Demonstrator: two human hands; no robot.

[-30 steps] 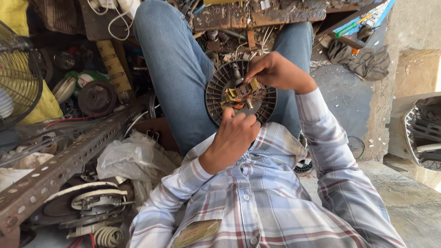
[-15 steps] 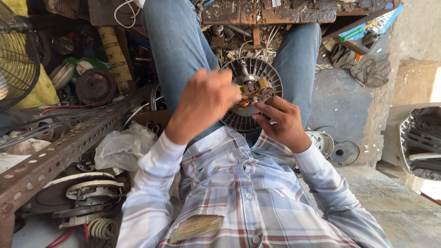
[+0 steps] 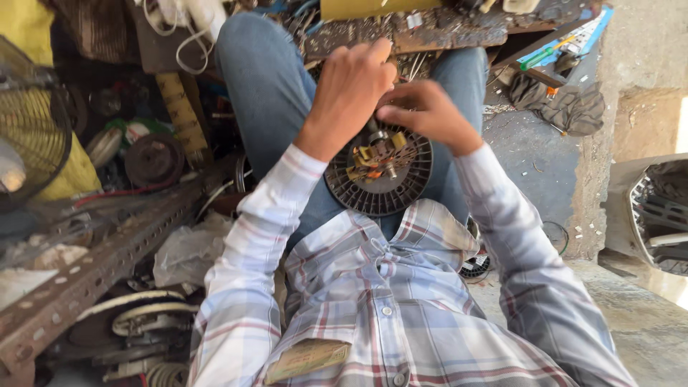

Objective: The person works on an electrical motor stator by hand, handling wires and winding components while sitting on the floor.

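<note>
A round dark slotted fan-motor part (image 3: 380,188) with copper-coloured pieces at its hub rests on my lap between my jeans-clad legs. My left hand (image 3: 352,89) curls over its upper left rim, fingers closed near the hub. My right hand (image 3: 428,113) reaches in from the right, fingertips pinched at the top of the hub where a small metal shaft shows. Whether either hand holds a small tool is hidden by the fingers. My plaid shirt sleeves frame the part.
A perforated metal angle bar (image 3: 93,269) runs along the left. A yellow fan cage (image 3: 32,143) stands far left, motor pulleys (image 3: 152,159) beside it. A cluttered wooden board (image 3: 430,25) lies ahead, a grey rag (image 3: 566,104) and screwdriver (image 3: 548,54) right, another grille (image 3: 663,215) far right.
Both hands have shifted up onto the top of the motor part; the left hand moved from its left side over the hub, and the view came closer.
</note>
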